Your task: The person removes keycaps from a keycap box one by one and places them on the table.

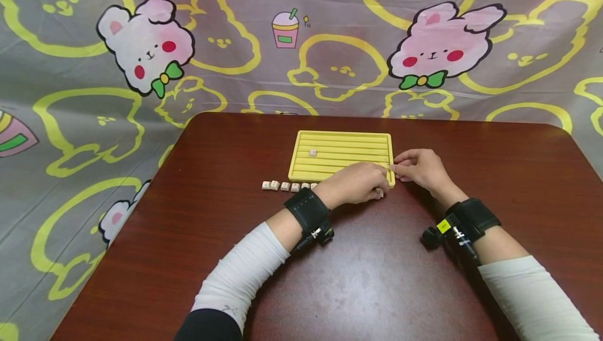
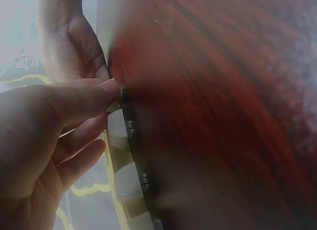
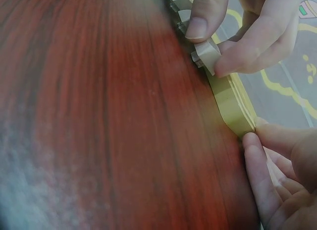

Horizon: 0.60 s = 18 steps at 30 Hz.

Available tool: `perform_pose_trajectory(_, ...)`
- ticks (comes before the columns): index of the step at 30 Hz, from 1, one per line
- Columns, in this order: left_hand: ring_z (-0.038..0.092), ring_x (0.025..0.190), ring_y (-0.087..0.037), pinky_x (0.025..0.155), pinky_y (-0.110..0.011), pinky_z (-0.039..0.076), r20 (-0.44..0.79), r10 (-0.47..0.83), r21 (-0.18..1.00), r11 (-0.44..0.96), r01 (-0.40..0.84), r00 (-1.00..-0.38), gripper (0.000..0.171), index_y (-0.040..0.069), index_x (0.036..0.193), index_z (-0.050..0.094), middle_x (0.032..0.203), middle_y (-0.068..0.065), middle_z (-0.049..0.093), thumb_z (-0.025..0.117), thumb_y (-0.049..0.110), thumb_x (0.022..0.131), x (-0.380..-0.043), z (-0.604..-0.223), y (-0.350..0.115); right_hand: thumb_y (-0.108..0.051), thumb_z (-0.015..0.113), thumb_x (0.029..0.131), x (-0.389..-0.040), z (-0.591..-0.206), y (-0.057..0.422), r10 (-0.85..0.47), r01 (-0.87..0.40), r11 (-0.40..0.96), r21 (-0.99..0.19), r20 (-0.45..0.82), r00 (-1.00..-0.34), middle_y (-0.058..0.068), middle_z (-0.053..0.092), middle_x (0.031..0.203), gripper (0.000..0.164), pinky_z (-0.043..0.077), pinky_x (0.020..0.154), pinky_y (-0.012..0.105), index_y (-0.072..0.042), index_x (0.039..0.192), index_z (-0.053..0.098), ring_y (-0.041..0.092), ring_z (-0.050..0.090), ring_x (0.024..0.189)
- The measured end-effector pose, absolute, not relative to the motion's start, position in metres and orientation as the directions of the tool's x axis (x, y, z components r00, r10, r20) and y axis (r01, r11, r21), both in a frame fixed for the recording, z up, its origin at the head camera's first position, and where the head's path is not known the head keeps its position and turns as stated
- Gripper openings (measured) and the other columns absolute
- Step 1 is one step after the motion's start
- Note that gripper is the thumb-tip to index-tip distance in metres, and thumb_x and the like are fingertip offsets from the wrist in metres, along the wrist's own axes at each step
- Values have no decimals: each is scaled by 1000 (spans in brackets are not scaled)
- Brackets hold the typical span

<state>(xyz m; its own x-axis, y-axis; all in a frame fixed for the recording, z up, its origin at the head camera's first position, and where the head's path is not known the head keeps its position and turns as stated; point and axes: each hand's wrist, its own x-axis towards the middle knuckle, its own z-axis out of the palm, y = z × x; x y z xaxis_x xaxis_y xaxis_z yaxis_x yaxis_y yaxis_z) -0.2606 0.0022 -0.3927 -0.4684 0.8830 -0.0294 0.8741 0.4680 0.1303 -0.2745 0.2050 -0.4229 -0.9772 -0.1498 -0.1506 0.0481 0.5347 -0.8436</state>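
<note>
A yellow ridged tray [image 1: 339,141] lies flat on the table, with a small white keycap-like block [image 1: 313,153] on its ridges. Along its near edge runs a row of similar white blocks [image 1: 285,186], partly hidden behind my left hand [image 1: 358,181]. Thumb and forefinger of that hand pinch the block [image 3: 208,55] near the row's right end, seen in the right wrist view. My right hand [image 1: 424,169] is at the tray's right side, its thumb and finger gripping the edge by the near corner.
The dark reddish wooden table [image 1: 367,278] extends around the tray. Behind it hangs a grey cloth [image 1: 330,79] printed with yellow outlines and rabbit faces. A black strap with a camera is on each wrist [image 1: 308,210].
</note>
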Motion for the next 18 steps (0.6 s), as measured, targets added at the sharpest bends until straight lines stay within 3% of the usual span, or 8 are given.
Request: perform_pose_trajectory(18, 60, 88, -10, 82, -25, 49, -32, 880, 128, 474, 871, -474, 6, 18, 88, 75, 90, 2, 65, 71, 14, 89, -261, -392, 1, -14, 72, 91, -277, -424, 205, -146, 52, 531, -846, -152, -978, 24, 72, 104, 34, 60, 65, 24, 8, 116, 64, 5, 68, 70)
